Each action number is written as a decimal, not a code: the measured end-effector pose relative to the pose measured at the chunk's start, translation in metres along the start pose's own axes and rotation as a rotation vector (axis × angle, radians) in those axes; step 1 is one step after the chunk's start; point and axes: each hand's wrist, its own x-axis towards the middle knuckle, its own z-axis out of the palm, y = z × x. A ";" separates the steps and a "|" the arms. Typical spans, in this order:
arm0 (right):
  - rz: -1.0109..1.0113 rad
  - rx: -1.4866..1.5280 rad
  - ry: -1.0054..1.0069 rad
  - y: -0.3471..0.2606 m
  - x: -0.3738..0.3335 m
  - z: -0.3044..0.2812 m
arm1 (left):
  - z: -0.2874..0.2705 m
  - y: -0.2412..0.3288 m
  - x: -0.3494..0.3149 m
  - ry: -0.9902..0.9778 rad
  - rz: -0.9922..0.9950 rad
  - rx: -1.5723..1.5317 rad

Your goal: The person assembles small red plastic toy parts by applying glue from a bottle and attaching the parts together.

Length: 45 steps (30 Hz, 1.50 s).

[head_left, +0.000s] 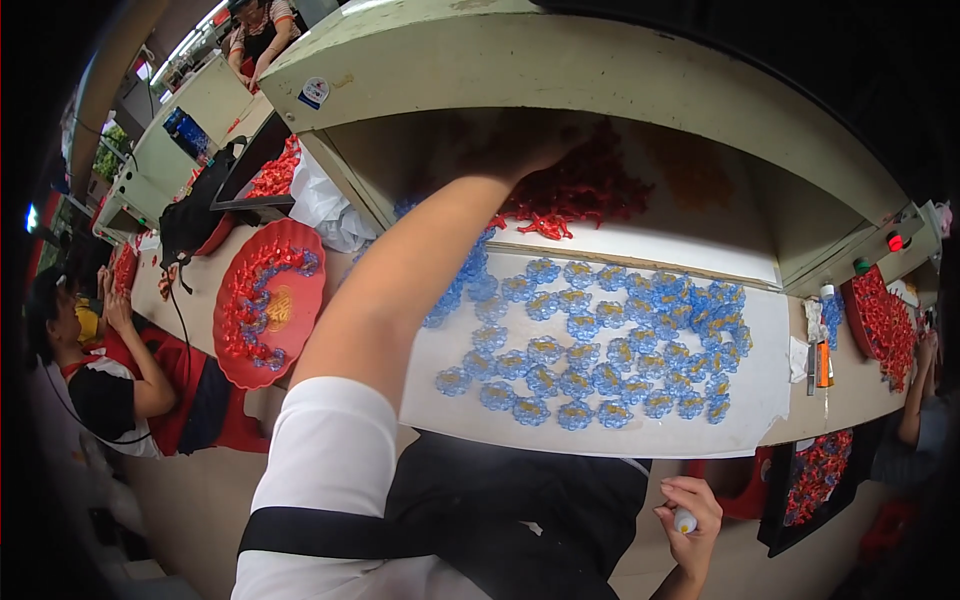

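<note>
- Left hand: arm stretched up to 12 o'clock, into the shaded recess under the bench hood. Hand sits on the pile of red plastic pieces. Too dark to tell whether the fingers are apart or closed on a piece.
- Right hand: low at 5 o'clock, by the lap, fingers curled shut around a small white-and-yellow bottle, probably glue.
- Blue plastic flowers: laid out in rough rows on the white sheet at centre, thicker cluster toward 2 o'clock. None carries a red piece that I can see.
- Judged step: fetching red pieces from the back pile, while the bottle waits in the other hand.
- Next move would call for: a firm pinch on one or a few red pieces, then pulling the arm back toward 6 o'clock without sweeping the blue rows under the forearm.
- Nearby: red round tray of mixed red/blue parts at 9 o'clock; a co-worker seated beyond it; dark tray of red parts at 4 o'clock.
</note>
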 end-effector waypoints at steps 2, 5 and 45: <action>0.002 -0.031 0.006 -0.004 0.001 0.000 | 0.033 0.013 0.037 0.001 0.065 -0.103; -0.022 -0.062 0.032 -0.005 -0.004 -0.002 | 0.070 0.017 0.061 -0.056 0.084 -0.015; -0.076 0.334 0.166 -0.013 -0.011 0.022 | -0.064 0.163 -0.283 -0.583 -0.792 -1.942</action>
